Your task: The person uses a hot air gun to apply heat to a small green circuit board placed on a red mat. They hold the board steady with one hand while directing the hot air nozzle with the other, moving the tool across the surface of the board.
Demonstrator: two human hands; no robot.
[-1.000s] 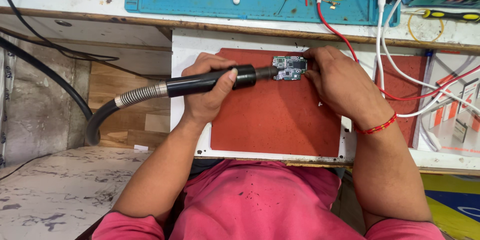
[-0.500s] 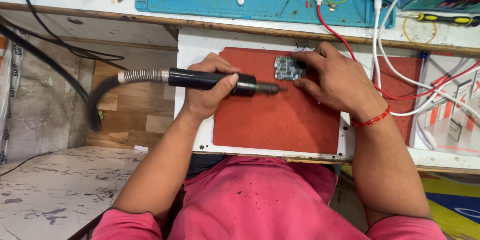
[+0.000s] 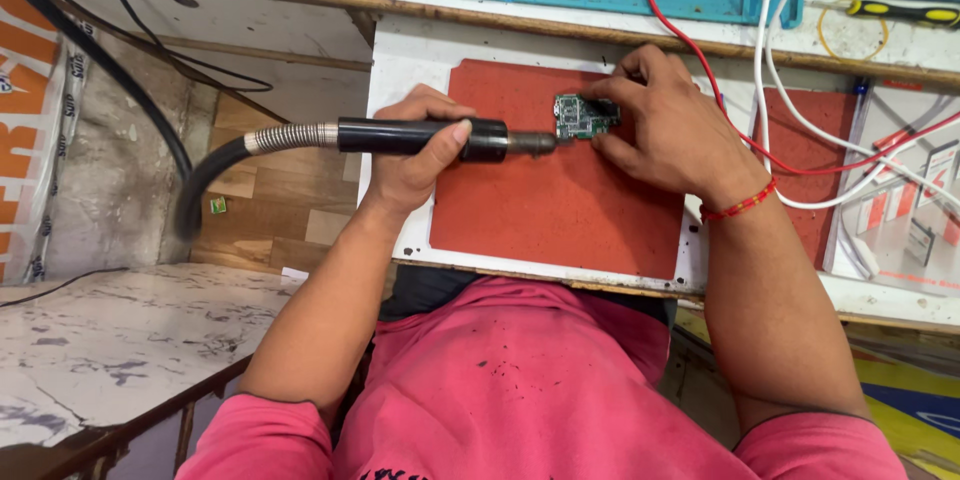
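Two hands work one small green circuit board (image 3: 583,117) lying on the red mat (image 3: 560,210). The left hand (image 3: 425,155) wraps tight around a black hot-air handpiece (image 3: 420,136), its metal nozzle aimed at the board's left edge; the right hand (image 3: 665,125) pinches the board flat. Heating seems the step in hand, and it calls for a steady nozzle. Tiny components dot the board
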